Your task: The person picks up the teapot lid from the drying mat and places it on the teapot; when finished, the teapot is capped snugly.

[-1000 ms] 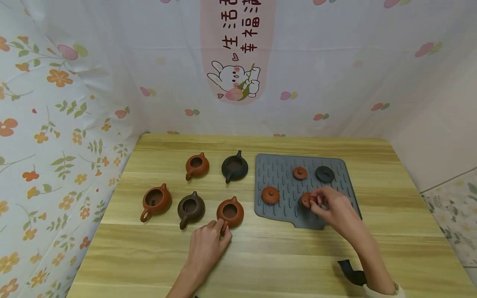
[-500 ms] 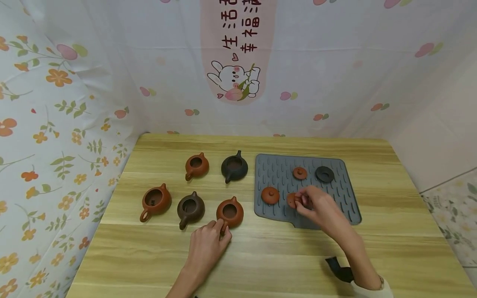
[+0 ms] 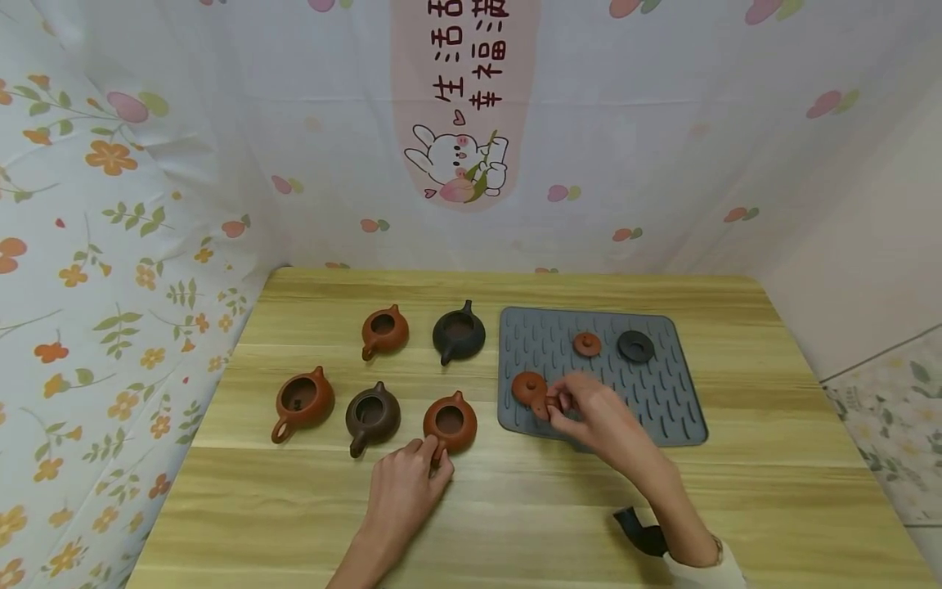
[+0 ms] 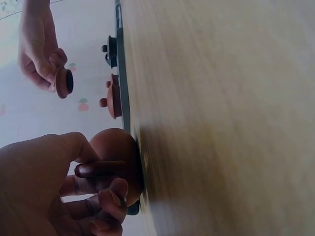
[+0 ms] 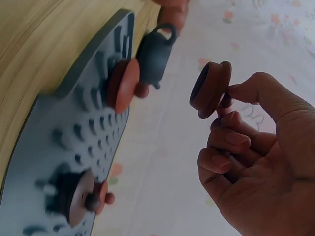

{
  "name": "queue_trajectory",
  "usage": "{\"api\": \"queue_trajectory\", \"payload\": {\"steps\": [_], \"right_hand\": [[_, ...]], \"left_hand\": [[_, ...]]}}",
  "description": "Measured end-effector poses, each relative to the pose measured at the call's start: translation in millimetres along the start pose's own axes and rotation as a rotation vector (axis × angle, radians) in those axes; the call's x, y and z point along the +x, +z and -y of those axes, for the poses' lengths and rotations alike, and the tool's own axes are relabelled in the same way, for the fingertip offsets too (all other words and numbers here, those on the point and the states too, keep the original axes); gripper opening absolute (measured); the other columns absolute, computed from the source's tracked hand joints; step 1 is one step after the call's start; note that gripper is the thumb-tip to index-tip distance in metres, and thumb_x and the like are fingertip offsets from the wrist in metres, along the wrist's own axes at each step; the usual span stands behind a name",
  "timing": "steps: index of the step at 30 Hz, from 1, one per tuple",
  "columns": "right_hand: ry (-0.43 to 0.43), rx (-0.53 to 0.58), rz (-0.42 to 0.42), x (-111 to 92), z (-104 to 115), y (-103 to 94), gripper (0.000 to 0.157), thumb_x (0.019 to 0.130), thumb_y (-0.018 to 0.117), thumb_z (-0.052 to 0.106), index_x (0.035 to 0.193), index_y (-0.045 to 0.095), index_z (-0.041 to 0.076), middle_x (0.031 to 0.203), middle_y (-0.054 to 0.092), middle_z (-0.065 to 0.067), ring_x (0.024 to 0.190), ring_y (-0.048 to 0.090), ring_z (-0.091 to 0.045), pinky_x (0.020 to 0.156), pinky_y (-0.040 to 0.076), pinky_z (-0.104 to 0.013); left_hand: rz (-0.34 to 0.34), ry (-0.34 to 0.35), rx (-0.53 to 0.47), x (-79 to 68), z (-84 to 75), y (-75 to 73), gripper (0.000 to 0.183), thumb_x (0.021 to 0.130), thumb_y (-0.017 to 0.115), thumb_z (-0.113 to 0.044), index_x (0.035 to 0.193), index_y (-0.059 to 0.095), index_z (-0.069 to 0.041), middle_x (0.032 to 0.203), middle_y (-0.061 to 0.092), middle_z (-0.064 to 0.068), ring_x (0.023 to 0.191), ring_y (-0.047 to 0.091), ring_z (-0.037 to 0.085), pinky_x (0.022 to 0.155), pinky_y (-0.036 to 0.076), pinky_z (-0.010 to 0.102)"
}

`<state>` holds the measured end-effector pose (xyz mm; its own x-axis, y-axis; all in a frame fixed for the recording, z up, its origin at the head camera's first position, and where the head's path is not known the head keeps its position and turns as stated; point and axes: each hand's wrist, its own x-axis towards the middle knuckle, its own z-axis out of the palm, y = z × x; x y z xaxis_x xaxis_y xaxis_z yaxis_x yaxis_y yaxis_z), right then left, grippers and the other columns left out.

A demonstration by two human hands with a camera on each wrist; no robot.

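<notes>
My right hand (image 3: 599, 417) pinches a small reddish-brown teapot lid (image 5: 211, 91) by its knob, raised above the grey mat (image 3: 670, 409). In the head view it partly overlaps another orange-brown lid (image 3: 527, 386) lying on that mat. My left hand (image 3: 405, 487) grips the handle of a lidless orange-brown teapot (image 3: 450, 422) standing on the table. The left wrist view shows its fingers (image 4: 115, 199) about the handle, with the pot body (image 4: 115, 145) beyond. A smaller orange lid (image 3: 586, 343) and a black lid (image 3: 635, 347) rest farther back on the mat.
Several more lidless teapots stand left of the mat: a black one (image 3: 459, 334), a small orange one (image 3: 385, 330), a dark brown one (image 3: 372, 415) and an orange one (image 3: 305, 398). A printed cloth (image 3: 294, 123) hangs behind the wooden table (image 3: 515, 523).
My right hand has carried the pinched lid leftward across the mat, toward the teapot at my left hand. The left hand keeps its grip on the handle. The head view has shifted slightly.
</notes>
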<state>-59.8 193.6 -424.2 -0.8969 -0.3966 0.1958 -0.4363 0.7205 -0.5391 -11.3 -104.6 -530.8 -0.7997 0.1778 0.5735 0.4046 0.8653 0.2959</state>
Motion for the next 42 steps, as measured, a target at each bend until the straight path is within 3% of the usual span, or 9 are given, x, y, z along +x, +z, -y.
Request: {"api": "queue_trajectory", "payload": {"steps": [2, 9, 15, 24, 29, 32, 35, 42], "right_hand": [[-0.018, 0.003, 0.002, 2.6, 2.8, 3.4, 0.016, 0.094, 0.076, -0.003, 0.100, 0.068, 0.008, 0.087, 0.056, 0.003, 0.076, 0.048, -0.008, 0.066, 0.042, -0.025], [-0.048, 0.021, 0.044, 12.6, 14.3, 14.8, 0.017, 0.093, 0.077, -0.002, 0.099, 0.068, 0.011, 0.087, 0.055, 0.005, 0.077, 0.048, -0.007, 0.066, 0.043, -0.024], [-0.122, 0.017, 0.065, 19.5, 24.3, 28.7, 0.019, 0.094, 0.080, 0.001, 0.100, 0.066, 0.013, 0.089, 0.057, 0.005, 0.078, 0.048, -0.003, 0.066, 0.045, -0.022], [-0.168, 0.044, 0.108, 32.7, 33.8, 47.4, 0.013, 0.094, 0.077, 0.002, 0.099, 0.068, 0.010, 0.087, 0.057, 0.003, 0.077, 0.051, -0.006, 0.066, 0.045, -0.020], [-0.184, 0.063, 0.120, 41.9, 41.8, 57.2, 0.012, 0.094, 0.078, 0.002, 0.101, 0.071, 0.008, 0.087, 0.060, 0.001, 0.076, 0.058, -0.013, 0.066, 0.046, -0.019], [-0.194, 0.060, 0.119, 47.2, 45.9, 63.2, 0.013, 0.094, 0.079, 0.003, 0.101, 0.070, 0.009, 0.087, 0.061, 0.001, 0.077, 0.056, -0.011, 0.066, 0.045, -0.019], [-0.198, 0.055, 0.125, 51.2, 49.5, 68.8, 0.014, 0.093, 0.079, 0.003, 0.100, 0.069, 0.010, 0.087, 0.060, 0.001, 0.078, 0.054, -0.008, 0.066, 0.044, -0.018], [-0.233, 0.035, 0.125, 56.0, 56.3, 78.9, 0.012, 0.093, 0.079, 0.003, 0.100, 0.070, 0.009, 0.086, 0.061, -0.001, 0.073, 0.053, -0.006, 0.064, 0.043, -0.016]], "left_hand": [[0.015, -0.005, -0.006, 4.6, -4.4, -8.7, 0.025, 0.085, 0.074, -0.015, 0.073, 0.053, -0.017, 0.060, 0.044, -0.007, 0.045, 0.035, 0.008, 0.041, 0.030, 0.031], [-0.007, 0.004, -0.011, -5.7, 7.5, 10.9, 0.025, 0.090, 0.069, -0.020, 0.073, 0.050, -0.020, 0.060, 0.041, -0.009, 0.046, 0.032, 0.007, 0.041, 0.028, 0.031], [0.057, -0.023, 0.013, -12.8, 15.3, 21.9, 0.024, 0.090, 0.067, -0.025, 0.074, 0.050, -0.024, 0.062, 0.041, -0.012, 0.047, 0.032, 0.004, 0.044, 0.026, 0.026], [0.006, -0.002, -0.005, -2.3, 4.1, 6.6, 0.027, 0.094, 0.067, -0.023, 0.073, 0.050, -0.021, 0.060, 0.043, -0.009, 0.045, 0.035, 0.008, 0.040, 0.029, 0.034], [0.045, -0.008, 0.019, 6.6, -4.4, -9.2, 0.029, 0.088, 0.076, -0.017, 0.072, 0.051, -0.019, 0.060, 0.044, -0.008, 0.045, 0.035, 0.007, 0.042, 0.030, 0.029], [0.080, -0.019, 0.036, 11.9, -9.9, -18.8, 0.033, 0.081, 0.083, -0.014, 0.071, 0.053, -0.018, 0.060, 0.045, -0.007, 0.046, 0.036, 0.007, 0.043, 0.029, 0.024], [0.084, -0.020, 0.038, 12.5, -10.5, -20.0, 0.033, 0.080, 0.084, -0.013, 0.071, 0.053, -0.017, 0.059, 0.044, -0.007, 0.046, 0.035, 0.006, 0.043, 0.029, 0.024], [0.009, 0.006, 0.004, 4.7, -3.8, -9.6, 0.028, 0.085, 0.077, -0.015, 0.071, 0.052, -0.018, 0.059, 0.043, -0.007, 0.047, 0.030, 0.005, 0.041, 0.027, 0.028]]}}
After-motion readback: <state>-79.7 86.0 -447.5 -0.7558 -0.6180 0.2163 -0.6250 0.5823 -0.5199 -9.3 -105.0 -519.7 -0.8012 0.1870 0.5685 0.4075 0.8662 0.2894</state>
